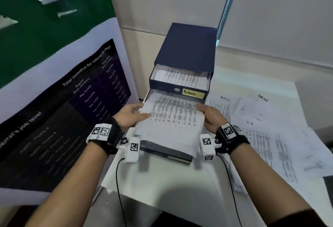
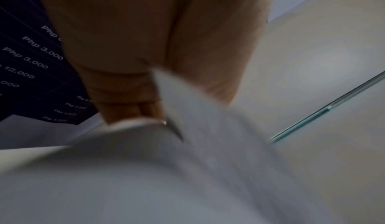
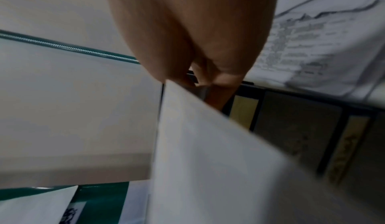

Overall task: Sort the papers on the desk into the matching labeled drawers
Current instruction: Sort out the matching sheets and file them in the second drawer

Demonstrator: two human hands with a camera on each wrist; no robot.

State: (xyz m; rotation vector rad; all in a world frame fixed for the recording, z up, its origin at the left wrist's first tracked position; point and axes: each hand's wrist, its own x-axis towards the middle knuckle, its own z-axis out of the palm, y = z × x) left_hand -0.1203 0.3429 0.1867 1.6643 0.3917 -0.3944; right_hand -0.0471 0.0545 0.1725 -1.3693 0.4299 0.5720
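Desk (image 1: 180,187), printed sheet (image 1: 173,116), both hands gripping

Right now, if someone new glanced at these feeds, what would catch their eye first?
Dead centre, both hands, left and right, hold a printed sheet by its side edges over the pulled-out second drawer of the dark blue drawer unit. The yellow Admin label on the open top drawer stands out just above. More loose papers lie spread on the desk to the right.
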